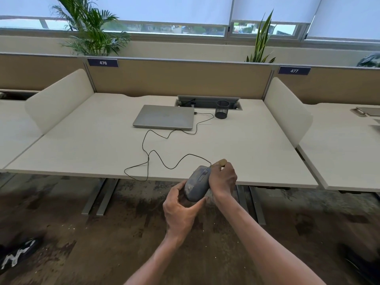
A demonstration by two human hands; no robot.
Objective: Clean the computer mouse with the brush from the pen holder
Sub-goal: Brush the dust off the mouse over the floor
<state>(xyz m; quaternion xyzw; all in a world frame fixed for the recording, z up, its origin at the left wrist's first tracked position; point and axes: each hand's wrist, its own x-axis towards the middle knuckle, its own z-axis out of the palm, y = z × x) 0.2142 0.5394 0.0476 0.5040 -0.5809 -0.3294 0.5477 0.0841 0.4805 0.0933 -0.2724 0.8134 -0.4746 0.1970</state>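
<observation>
A dusty dark grey computer mouse (197, 183) is held up in front of the desk's near edge. My left hand (181, 210) cups it from below and behind. My right hand (223, 178) is closed around a brush whose tan wooden handle end (221, 162) sticks out above the fist; its bristles are hidden against the mouse's right side. The mouse's black cable (160, 159) loops over the desk to the closed silver laptop (164, 117). The black mesh pen holder (222, 109) stands at the back, right of the laptop, and looks empty.
The white desk (82, 153) has beige side dividers (59, 99) and a back partition (178, 79). An open cable tray (207, 99) sits behind the laptop. The floor below is dark and stained, with a shoe (18, 254) at lower left.
</observation>
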